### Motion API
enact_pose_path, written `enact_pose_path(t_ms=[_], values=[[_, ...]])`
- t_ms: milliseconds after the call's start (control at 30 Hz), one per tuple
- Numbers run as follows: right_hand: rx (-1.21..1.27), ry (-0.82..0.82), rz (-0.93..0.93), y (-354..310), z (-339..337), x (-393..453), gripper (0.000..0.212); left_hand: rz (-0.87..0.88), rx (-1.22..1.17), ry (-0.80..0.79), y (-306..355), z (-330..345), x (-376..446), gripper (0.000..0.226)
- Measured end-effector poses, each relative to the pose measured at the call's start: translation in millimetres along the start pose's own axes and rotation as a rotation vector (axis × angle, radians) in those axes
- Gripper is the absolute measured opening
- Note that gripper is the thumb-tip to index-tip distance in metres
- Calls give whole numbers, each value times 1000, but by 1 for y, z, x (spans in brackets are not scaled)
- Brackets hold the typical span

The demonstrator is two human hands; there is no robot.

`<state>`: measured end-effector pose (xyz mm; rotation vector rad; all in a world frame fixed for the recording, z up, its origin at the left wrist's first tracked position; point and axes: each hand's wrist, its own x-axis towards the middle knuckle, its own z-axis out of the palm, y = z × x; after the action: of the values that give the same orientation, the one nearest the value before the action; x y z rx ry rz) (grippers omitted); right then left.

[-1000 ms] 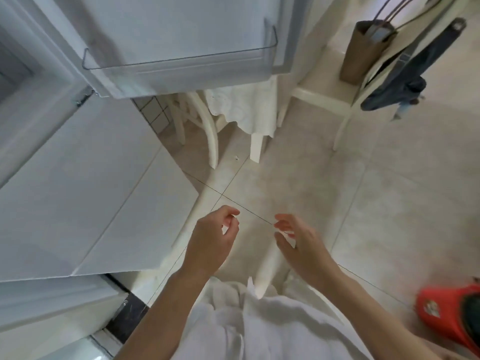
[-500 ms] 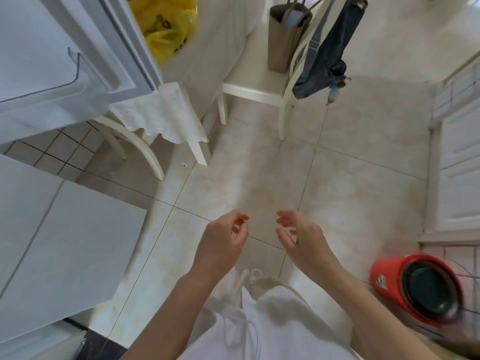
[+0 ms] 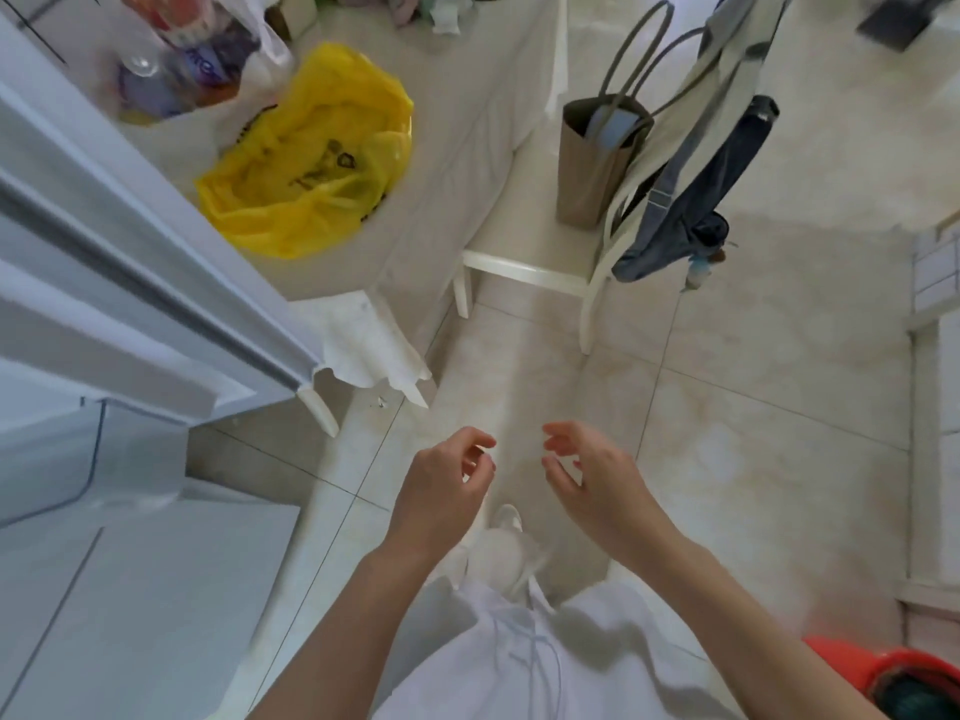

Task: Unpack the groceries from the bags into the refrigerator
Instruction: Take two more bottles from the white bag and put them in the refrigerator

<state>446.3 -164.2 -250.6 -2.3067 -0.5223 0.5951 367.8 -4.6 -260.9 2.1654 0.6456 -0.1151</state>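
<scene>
1. Groceries are what we're after, and they sit up on the counter under its white cloth: a yellow bag, crumpled and sagging open, and just beside it toward the far corner a clear bag stuffed with packets and what looks like a bottle.
2. Both hands are out in front at waist height over the tiled floor, near each other but not touching.
3. Left hand: fingers loosely curled, thumb close to the forefinger, nothing in it that I can see.
4. Right hand: fingers relaxed and slightly bent, palm turned inward, also carrying nothing.
5. Refrigerator door stands open at the left, and its clear door shelf shows nothing on it from here. The inside of the fridge is out of sight, so what's already stored I can't tell.
6. My read: plenty is left. The clear bag looks full, and the yellow one may hold something, though its contents are hidden by the folds.
7. Next up, I'd guess, is a reach to the counter for one of those bags, well apart from the hands right now.
8. Off to the side, a white chair carries a brown tote with dark clothing draped over its back; a red bucket peeks in at the lower corner.
</scene>
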Motion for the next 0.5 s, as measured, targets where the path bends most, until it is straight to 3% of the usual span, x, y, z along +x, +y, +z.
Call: enact_pose_path(t_ms=[167, 500], values=[[10, 4, -54, -20, -24, 82, 31, 3, -9, 91, 18, -41, 86, 14], [-76, -127, -184, -43, -61, 260, 31, -188, -85, 280, 21, -76, 208, 12]])
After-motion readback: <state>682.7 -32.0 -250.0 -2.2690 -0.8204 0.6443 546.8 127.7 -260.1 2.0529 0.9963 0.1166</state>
